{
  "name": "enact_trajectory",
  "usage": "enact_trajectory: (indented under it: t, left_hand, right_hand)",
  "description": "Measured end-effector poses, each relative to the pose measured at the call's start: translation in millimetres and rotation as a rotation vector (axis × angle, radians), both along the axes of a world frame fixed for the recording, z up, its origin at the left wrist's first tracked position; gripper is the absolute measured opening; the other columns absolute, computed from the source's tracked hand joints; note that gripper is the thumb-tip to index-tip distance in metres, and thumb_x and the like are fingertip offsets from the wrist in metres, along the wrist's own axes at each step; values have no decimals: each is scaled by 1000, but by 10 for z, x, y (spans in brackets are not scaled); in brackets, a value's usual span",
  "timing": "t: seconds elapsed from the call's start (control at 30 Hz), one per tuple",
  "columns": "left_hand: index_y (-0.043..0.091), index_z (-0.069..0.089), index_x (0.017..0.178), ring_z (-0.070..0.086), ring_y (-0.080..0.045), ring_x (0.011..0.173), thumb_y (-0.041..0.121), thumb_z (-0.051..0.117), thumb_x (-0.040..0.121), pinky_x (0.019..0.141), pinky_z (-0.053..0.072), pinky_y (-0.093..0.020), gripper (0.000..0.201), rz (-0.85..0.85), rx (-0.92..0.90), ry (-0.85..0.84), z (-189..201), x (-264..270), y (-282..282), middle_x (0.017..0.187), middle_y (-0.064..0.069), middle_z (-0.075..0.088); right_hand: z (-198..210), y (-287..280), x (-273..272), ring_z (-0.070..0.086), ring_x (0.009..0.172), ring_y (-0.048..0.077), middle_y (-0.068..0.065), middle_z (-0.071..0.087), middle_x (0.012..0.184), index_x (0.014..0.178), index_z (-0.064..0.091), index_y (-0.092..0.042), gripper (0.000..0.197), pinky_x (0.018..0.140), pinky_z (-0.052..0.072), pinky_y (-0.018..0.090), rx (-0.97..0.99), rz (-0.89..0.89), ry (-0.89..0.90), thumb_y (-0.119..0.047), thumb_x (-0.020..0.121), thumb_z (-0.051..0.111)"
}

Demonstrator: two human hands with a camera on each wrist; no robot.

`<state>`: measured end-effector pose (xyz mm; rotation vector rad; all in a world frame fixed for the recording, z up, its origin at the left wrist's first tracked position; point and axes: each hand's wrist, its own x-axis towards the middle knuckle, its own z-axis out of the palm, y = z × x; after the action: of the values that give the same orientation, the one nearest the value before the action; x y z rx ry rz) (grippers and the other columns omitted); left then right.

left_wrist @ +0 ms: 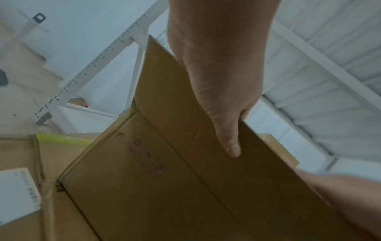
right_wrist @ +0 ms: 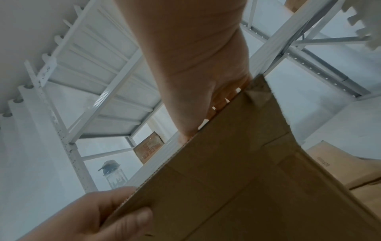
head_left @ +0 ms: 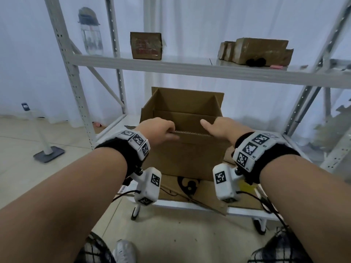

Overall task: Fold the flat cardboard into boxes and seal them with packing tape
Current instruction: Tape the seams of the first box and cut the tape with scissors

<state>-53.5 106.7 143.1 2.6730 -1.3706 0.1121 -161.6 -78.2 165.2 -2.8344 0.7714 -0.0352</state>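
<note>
Both bare forearms fill the lower part of the head view, each wrist wrapped in a black band carrying white marker blocks. At centre frame the left hand [head_left: 158, 128] pinches the near top flap of the open brown cardboard box [head_left: 182, 133], thumb on the outside and fingers curled over the edge. Just right of it, the right hand [head_left: 218, 127] grips the same flap edge, fingers hooked behind it and thumb free of it. That box stands on the low white metal shelf [head_left: 245, 208], on flat cardboard sheets [head_left: 209, 190]. Smaller brown cartons [head_left: 146, 45] sit on the upper shelf.
</note>
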Motion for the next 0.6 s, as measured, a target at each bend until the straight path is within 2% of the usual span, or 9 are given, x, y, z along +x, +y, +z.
enact_trajectory:
  t: [0.07,0.1,0.23,0.33,0.4,0.47,0.53,0.6]
  left_hand:
    - [18,60,105,61,-19,87,60,48,90,84,46,-32,46,95,-71,-120,66,84,4,94,0,66]
    - [18,61,105,61,-20,90,63,46,89,85,43,-34,50,138,-81,-198,96,132,9,95,-1,67]
    - [19,62,113,53,-25,108,67,42,88,93,40,-40,58,256,-36,-317,183,347,48,109,-6,62]
    - [18,59,121,48,-31,116,66,47,87,97,41,-44,60,340,-3,-256,219,567,115,119,-11,55]
    - [13,57,121,54,-30,107,63,56,84,94,47,-42,62,361,17,-131,235,713,160,113,-11,56]
    - [10,56,120,58,-27,102,57,63,83,91,48,-39,61,362,47,-29,262,839,151,110,-10,61]
    - [8,58,120,58,-26,105,53,67,82,93,47,-37,60,359,50,14,264,918,130,114,-10,63]
    - [10,62,118,59,-25,103,53,68,81,93,48,-38,57,348,28,27,257,962,113,112,-8,64]
  right_hand:
    - [46,-7,-62,41,134,33,18,42,148,138,49,-2,81,109,31,39,78,-65,-43,-63,99,14]
    - [54,-16,-72,42,134,33,19,42,148,138,50,-2,84,109,32,40,100,-88,-90,-66,97,12]
    - [1,-123,-22,56,110,32,17,57,125,116,63,-4,86,89,46,40,33,-167,-233,-73,92,17]
    - [-41,-182,26,55,86,27,11,63,101,91,59,-7,60,72,42,34,0,-268,-371,-59,99,28]
    - [-52,-212,48,53,82,25,11,61,95,88,55,-7,43,70,39,32,69,-317,-462,-42,101,35]
    - [-48,-266,99,58,82,27,11,61,89,81,54,-6,32,70,46,34,190,-346,-522,-29,98,41]
    - [-42,-294,153,63,83,31,13,62,87,72,50,-8,28,76,54,39,310,-357,-564,-23,94,43]
    - [-21,-302,215,60,83,30,13,60,85,69,46,-9,27,73,50,36,347,-362,-581,-20,94,43]
